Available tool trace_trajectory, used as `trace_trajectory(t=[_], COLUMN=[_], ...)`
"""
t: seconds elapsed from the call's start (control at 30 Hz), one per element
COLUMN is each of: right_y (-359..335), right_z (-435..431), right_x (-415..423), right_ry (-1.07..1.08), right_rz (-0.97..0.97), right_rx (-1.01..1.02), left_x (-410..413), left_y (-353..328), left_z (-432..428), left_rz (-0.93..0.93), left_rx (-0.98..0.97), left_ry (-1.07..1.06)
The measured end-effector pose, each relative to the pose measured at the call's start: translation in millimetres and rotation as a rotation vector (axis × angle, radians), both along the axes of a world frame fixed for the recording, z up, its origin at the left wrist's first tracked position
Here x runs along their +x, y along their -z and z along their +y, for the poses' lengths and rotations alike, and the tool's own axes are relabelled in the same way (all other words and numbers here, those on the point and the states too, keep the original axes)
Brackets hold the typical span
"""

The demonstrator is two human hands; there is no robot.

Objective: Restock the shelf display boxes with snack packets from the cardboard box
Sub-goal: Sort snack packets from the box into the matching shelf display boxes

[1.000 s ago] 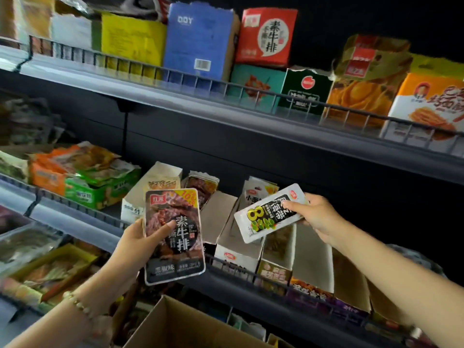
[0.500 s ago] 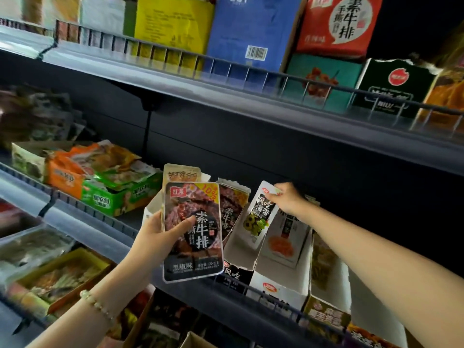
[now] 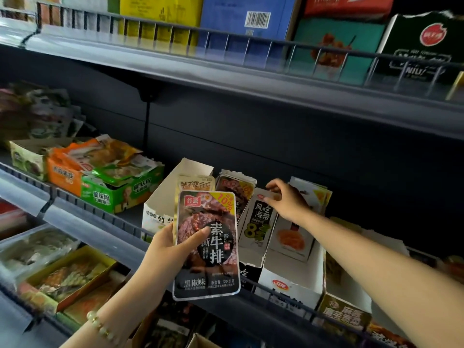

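left hand [image 3: 163, 247] grips dark packet [image 3: 206, 247] | right hand [image 3: 288, 202] pinches white packet [image 3: 258, 222], now in box [image 3: 247, 272]

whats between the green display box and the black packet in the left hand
In the head view, a white open-topped display box with one pale packet standing in it.

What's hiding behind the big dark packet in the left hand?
A white display box, with a yellowish packet peeking out on top. The dark packet and the left hand cover the rest, so I cannot see how full the box is.
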State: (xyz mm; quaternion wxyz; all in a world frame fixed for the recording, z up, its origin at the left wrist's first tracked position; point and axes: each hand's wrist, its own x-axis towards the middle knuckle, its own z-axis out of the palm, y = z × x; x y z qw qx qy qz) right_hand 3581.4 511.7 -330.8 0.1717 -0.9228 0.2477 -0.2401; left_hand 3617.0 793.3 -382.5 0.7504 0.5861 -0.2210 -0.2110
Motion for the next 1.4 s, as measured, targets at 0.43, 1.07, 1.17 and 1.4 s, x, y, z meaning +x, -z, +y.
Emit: trace_trajectory(t=[0.43, 1.07, 1.17, 1.4], right_y=[-48.2, -36.1, -20.4, -3.8], right_z=[94.0, 52.7, 48.3, 37.8], right_x=[-78.8, 72.0, 75.5, 74.7], right_ry=[-0.463, 0.022, 0.016, 0.072], right_rz=[0.096, -0.259, -0.052, 0.157], right_rx=[0.565, 0.287, 0.053, -0.202], left_x=[-39.9, 52.7, 51.6, 46.5], left_y=[-20.7, -12.8, -5.9, 2.9], left_z=[-17.3, 30.8, 31.0, 28.0], left_rz=[-0.059, 0.086, 0.103, 0.128], left_rx=[0.035, -0.106, -0.096, -0.057], left_ry=[0.017, -0.162, -0.131, -0.1])
